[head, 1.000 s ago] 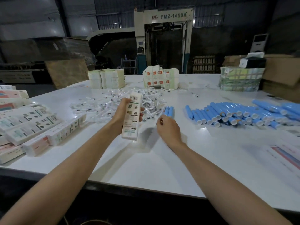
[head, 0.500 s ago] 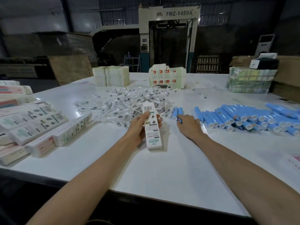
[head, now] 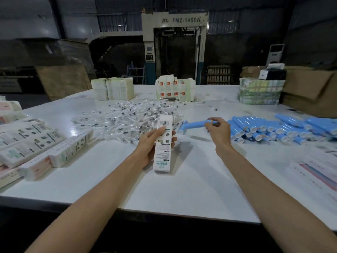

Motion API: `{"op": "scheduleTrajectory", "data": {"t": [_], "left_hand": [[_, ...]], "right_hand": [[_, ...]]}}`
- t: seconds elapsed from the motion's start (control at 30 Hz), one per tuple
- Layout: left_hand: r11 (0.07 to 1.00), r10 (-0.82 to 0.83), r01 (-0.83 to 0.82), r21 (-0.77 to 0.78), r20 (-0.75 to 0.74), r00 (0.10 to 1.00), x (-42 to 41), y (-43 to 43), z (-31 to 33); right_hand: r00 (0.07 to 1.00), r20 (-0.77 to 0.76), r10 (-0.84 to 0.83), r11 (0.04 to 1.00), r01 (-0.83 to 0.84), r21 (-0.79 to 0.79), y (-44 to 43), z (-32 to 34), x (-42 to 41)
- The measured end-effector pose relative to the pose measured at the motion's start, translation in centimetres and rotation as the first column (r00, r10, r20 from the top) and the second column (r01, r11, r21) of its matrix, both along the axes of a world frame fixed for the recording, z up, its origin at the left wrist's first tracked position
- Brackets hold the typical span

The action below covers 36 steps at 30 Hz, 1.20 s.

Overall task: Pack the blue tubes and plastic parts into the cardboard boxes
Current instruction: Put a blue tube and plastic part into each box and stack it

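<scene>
Left hand [head: 149, 147] is gripping a long white printed cardboard box [head: 162, 145] above the white table [head: 182, 189]. Right hand [head: 219, 133] is pinching a blue plastic tube [head: 193, 124] beside the clear plastic parts pile [head: 127, 118].

We have 1 view, worn on the person's head, facing forward and somewhat down across the white table [head: 182, 189] from its near edge. The left hand [head: 151, 148] and right hand [head: 218, 132] sit close, mid-frame (wide-angle, so straight lines bow outward). Beyond the table's far edge, a machine [head: 175, 21] stands distant.
</scene>
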<state>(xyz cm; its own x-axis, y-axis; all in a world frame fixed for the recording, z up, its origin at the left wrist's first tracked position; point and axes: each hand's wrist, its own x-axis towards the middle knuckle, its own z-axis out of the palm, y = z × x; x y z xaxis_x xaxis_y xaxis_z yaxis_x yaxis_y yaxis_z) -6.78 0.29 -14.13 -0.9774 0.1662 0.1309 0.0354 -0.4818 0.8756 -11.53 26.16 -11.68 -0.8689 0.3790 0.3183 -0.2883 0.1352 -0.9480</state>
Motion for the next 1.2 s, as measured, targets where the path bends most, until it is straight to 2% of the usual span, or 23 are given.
{"op": "scheduleTrajectory", "data": {"t": [0.07, 0.1, 0.17, 0.23, 0.37, 0.57, 0.63, 0.73, 0.83, 1.0, 1.1, 1.2], "left_hand": [[1.0, -0.011, 0.011, -0.005, -0.014, 1.0, 0.3, 0.0, 0.3], [1.0, -0.015, 0.015, -0.009, -0.017, 1.0, 0.5, 0.0, 0.5], [0.999, -0.02, 0.02, -0.029, -0.025, 0.999, 0.9, 0.1, 0.9], [0.998, -0.027, 0.025, -0.063, -0.04, 0.999, 1.3, 0.3, 1.2], [0.994, 0.024, -0.031, -0.103, -0.063, 0.998, 1.8, 0.5, 1.9], [0.983, 0.048, -0.062, -0.171, -0.088, 0.995, 2.3, 0.4, 2.4], [0.982, 0.039, -0.057, -0.181, -0.098, 0.994, 2.4, 0.5, 2.5], [0.982, 0.028, -0.047, -0.185, -0.104, 0.994, 2.3, 0.3, 2.5], [0.974, 0.002, -0.029, -0.226, -0.117, 0.993, 2.1, 0.1, 2.3], [0.95, -0.047, -0.003, -0.311, -0.152, 0.987, 1.7, -0.1, 2.0], [0.97, -0.037, -0.001, -0.243, -0.151, 0.988, 1.3, -0.7, 2.0], [0.982, -0.008, -0.018, -0.189, -0.136, 0.991, 1.0, -1.0, 1.9]], "right_hand": [[0.997, -0.051, 0.055, 0.947, -0.068, -0.314, 0.2, 1.8, 0.3], [0.991, -0.098, 0.086, 0.901, -0.12, -0.417, 0.4, 2.7, 0.5], [0.966, -0.203, 0.161, 0.819, -0.245, -0.518, 0.4, 4.4, 1.0], [0.933, -0.275, 0.234, 0.783, -0.348, -0.515, -0.2, 6.2, 1.5], [0.881, -0.335, 0.335, 0.776, -0.459, -0.432, -1.8, 8.7, 2.3], [0.87, -0.378, 0.317, 0.764, -0.47, -0.442, -2.8, 10.0, 2.3], [0.877, -0.348, 0.331, 0.819, -0.451, -0.356, -3.4, 9.9, 2.1], [0.93, -0.214, 0.297, 0.935, -0.329, -0.131, -4.2, 9.2, 1.8], [0.964, -0.12, 0.237, 0.97, -0.227, 0.086, -4.4, 9.2, 1.3], [0.949, -0.051, 0.313, 0.892, -0.275, 0.36, -5.7, 10.0, 1.0], [0.929, -0.017, 0.368, 0.817, -0.315, 0.483, -6.8, 9.7, 1.2], [0.9, 0.001, 0.436, 0.687, -0.333, 0.646, -8.0, 8.5, 1.2]]}}
